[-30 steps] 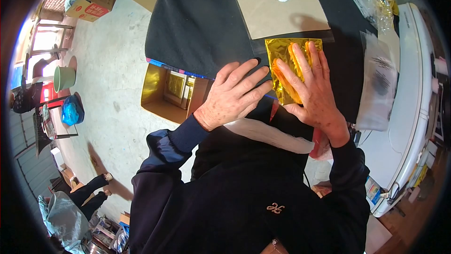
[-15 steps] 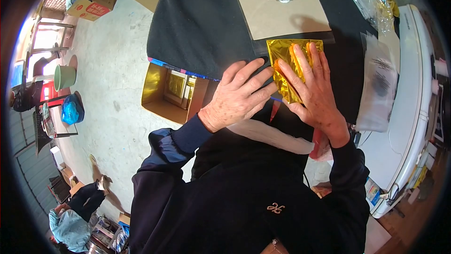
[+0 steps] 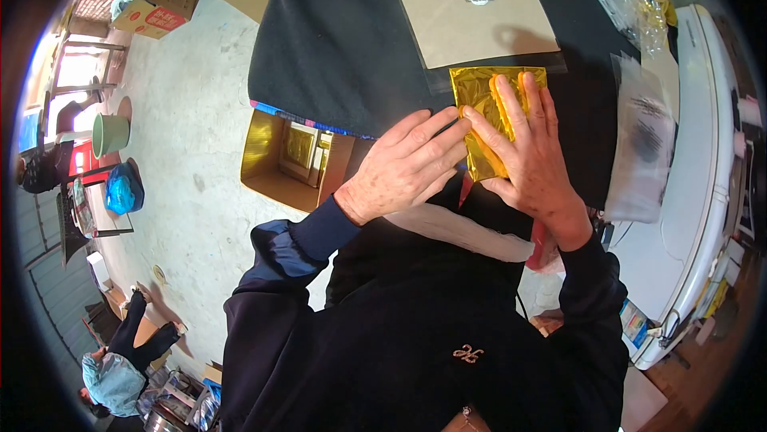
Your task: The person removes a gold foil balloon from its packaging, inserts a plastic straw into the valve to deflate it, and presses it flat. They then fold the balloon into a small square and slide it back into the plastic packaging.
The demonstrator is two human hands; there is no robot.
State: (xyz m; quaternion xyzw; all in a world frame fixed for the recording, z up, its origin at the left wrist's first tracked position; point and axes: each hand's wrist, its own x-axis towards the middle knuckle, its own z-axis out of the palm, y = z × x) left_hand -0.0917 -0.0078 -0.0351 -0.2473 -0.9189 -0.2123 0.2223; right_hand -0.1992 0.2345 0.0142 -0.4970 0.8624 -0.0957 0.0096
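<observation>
A flat, shiny gold foil packet [image 3: 474, 87] lies on the dark cloth in front of me. My right hand [image 3: 531, 156] rests on it palm down, with fingers stretched and slightly spread over its right part. At the packet's left edge, the fingertips of my left hand [image 3: 407, 164] touch or nearly touch the foil. The fingers of that hand are straight and lie side by side, with nothing visible in them. Just beyond the packet is a clear plastic bag with a beige card [image 3: 471, 24] inside, bearing small print.
Dark cloth [image 3: 335, 40] covers the work surface. An open cardboard box [image 3: 264, 176] with gold-faced items stands below its left edge. Clear printed bags [image 3: 639, 152] lie at the right, beside a white appliance [image 3: 679, 216]. Another person [image 3: 116, 380] is at the lower left.
My left hand's fingers have straightened and come closer together at the foil's edge. My right hand stays flat on the packet. The person at lower left has shifted their legs.
</observation>
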